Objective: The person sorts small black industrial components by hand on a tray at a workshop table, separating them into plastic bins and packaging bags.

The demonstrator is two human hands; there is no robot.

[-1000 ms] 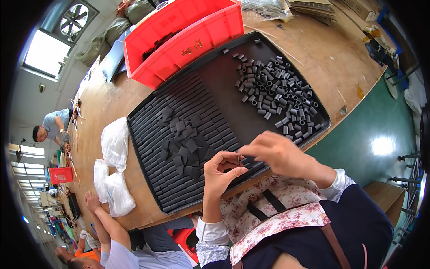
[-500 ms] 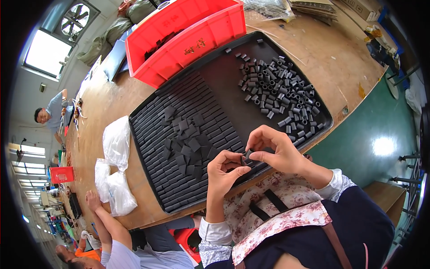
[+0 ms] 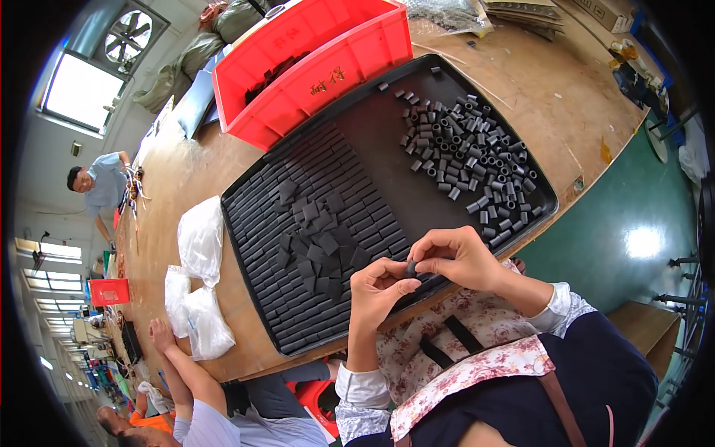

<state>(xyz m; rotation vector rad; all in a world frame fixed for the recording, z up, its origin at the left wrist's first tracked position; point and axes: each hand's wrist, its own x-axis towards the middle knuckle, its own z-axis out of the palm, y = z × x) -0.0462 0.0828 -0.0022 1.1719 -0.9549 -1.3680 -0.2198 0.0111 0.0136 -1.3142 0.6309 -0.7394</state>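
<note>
My left hand (image 3: 378, 292) and my right hand (image 3: 460, 257) meet over the tray's near edge. Both pinch a small black piece (image 3: 411, 269) between thumb and fingertips; fingers cover most of it, so its exact shape is hard to tell. Beneath them lies a large black tray (image 3: 372, 119). Short black tubes (image 3: 473, 145) are heaped loosely on its right side. Tight rows of black rolled pieces (image 3: 320, 164) fill the left side, with a scatter of thin black squares (image 3: 325, 242) on top.
A red bin (image 3: 328, 74) with dark pieces inside stands at the tray's far edge. Clear plastic bags (image 3: 201, 242) lie to the left, near a co-worker's hands (image 3: 161, 334). Another person (image 3: 104, 182) stands farther off. Cardboard sheets (image 3: 525, 13) are stacked at the back of the wooden table (image 3: 551, 112).
My hands have drawn closer, and the thin piece and the short tube at my fingertips now look like one dark piece. The view has shifted slightly.
</note>
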